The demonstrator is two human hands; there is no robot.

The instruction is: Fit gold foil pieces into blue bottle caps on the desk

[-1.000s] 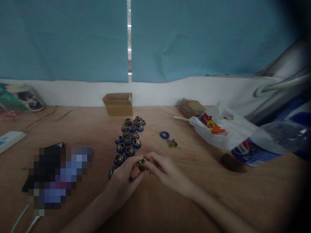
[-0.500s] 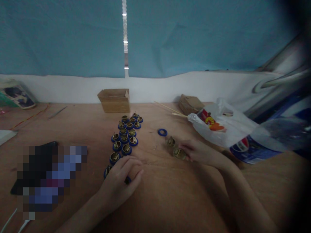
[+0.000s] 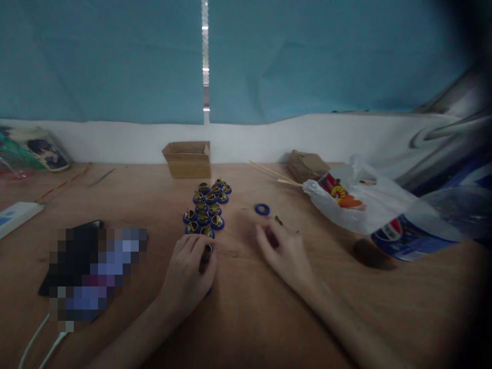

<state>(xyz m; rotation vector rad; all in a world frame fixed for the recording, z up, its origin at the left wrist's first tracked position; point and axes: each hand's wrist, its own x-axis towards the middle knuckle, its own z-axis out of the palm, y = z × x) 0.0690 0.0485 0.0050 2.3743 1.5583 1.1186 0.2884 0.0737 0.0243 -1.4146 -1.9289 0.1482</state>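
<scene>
Several round brass-coloured pieces with blue rims (image 3: pixel 202 218) stand in a cluster on the wooden table. My left hand (image 3: pixel 184 269) is at the cluster's near end, its fingers curled around a brass-coloured round piece (image 3: pixel 206 258) that shows between thumb and forefinger. A bit of blue shows under that hand. My right hand (image 3: pixel 286 251) is in front of a loose blue ring (image 3: pixel 262 209), thumb and fingers curled toward each other. What lies between them is blurred and hidden. Just beyond its knuckles a brass-coloured piece (image 3: pixel 279 220) partly shows.
An open cardboard box (image 3: pixel 188 163) stands at the back, with a brown packet (image 3: pixel 307 165) farther right. A plastic bag (image 3: pixel 346 197) and a cut Pepsi bottle (image 3: pixel 403 236) lie on the right. On the left are a black phone (image 3: pixel 79 248), cables and a white power strip (image 3: pixel 19 218).
My right hand has moved left and turned from the brass pieces, now partly covering that spot. My left hand has shifted slightly up, and its fingers curl around a piece. The view has swung slightly left.
</scene>
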